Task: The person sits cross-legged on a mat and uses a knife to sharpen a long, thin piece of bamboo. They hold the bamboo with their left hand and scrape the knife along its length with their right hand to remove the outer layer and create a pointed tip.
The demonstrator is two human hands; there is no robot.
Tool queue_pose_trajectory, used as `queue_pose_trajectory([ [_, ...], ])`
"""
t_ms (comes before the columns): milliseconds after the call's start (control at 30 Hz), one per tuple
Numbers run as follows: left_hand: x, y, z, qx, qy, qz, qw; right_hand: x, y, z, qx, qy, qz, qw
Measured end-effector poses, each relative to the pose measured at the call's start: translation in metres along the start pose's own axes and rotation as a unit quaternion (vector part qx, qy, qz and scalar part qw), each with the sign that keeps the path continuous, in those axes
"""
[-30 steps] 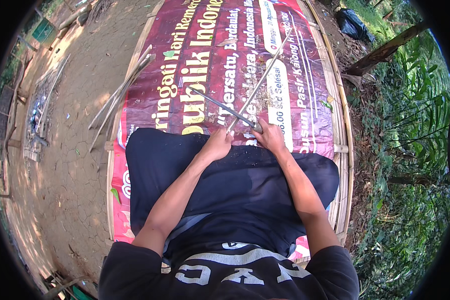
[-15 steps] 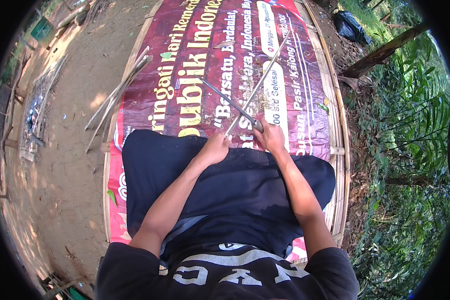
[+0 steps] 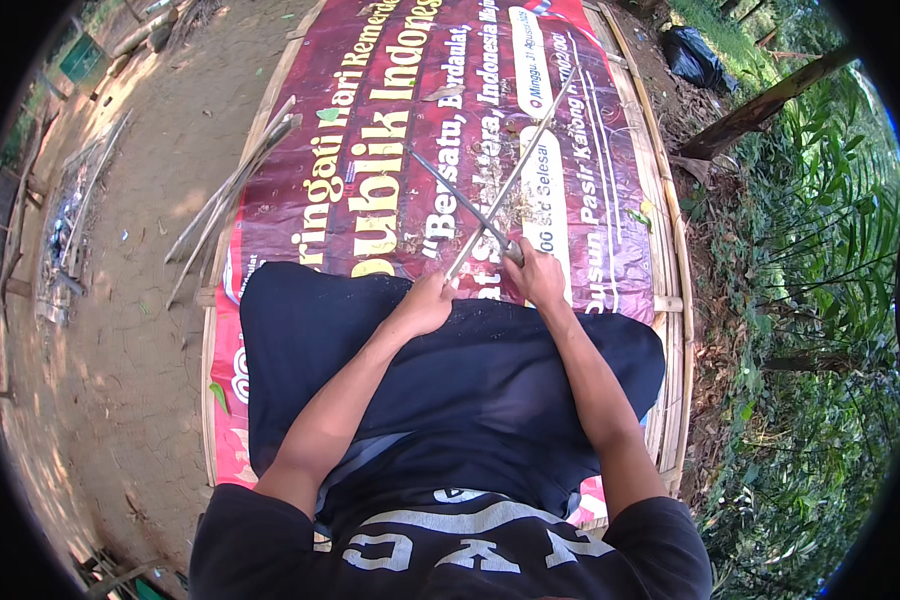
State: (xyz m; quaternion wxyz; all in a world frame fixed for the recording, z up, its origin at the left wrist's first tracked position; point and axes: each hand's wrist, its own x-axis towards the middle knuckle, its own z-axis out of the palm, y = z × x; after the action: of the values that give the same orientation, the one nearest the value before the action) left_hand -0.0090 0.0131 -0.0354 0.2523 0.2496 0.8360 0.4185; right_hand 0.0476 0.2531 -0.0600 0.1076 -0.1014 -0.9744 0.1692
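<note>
My left hand (image 3: 427, 303) is closed round the near end of a thin pale stick (image 3: 530, 152), which slants away from me to the far right. A long, narrow knife (image 3: 442, 180) is gripped in my right hand (image 3: 537, 274), its dark blade pointing to the far left. Blade and stick cross just beyond my hands, touching or nearly so. Pale shavings (image 3: 515, 212) lie scattered on the red printed banner (image 3: 370, 215) beneath them. Dark cloth (image 3: 470, 365) covers my lap.
The banner is spread over a bamboo platform (image 3: 678, 330). Several thin sticks (image 3: 232, 185) lean across its left edge, above bare ground (image 3: 140, 330). A black plastic bag (image 3: 692, 55) and a slanting wooden post (image 3: 760, 108) stand at the far right, beside green plants (image 3: 820, 270).
The whole view has shifted slightly to the left. The knife's tip has swung a little to the right over the banner. Both hands keep their grip, almost in place.
</note>
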Motion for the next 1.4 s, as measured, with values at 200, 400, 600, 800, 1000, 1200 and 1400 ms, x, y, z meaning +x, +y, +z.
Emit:
queue_pose_trajectory([
  [200,0.000,-0.005,-0.002,-0.005,-0.035,-0.012,0.999,-0.016,-0.010,0.002,0.004,-0.028,-0.159,0.987],
  [400,-0.017,0.019,-0.013,-0.007,-0.076,-0.033,0.997,0.021,0.031,-0.007,-0.007,0.025,0.113,0.993],
  [600,-0.006,0.004,-0.009,-0.086,-0.075,-0.071,0.991,-0.011,0.000,-0.010,0.002,-0.027,-0.050,0.998],
  [800,-0.007,0.001,-0.011,-0.002,-0.027,0.002,1.000,-0.005,0.007,0.006,0.045,0.024,-0.104,0.993],
  [1000,0.011,-0.006,-0.007,0.008,0.000,0.004,1.000,-0.002,0.002,0.009,0.008,0.013,-0.067,0.998],
  [1200,0.002,0.000,-0.009,0.004,-0.027,-0.004,1.000,-0.017,-0.026,-0.008,0.015,-0.040,-0.175,0.984],
  [1400,0.001,0.008,-0.010,0.005,-0.028,-0.004,1.000,0.006,0.015,0.002,0.013,0.007,-0.068,0.998],
])
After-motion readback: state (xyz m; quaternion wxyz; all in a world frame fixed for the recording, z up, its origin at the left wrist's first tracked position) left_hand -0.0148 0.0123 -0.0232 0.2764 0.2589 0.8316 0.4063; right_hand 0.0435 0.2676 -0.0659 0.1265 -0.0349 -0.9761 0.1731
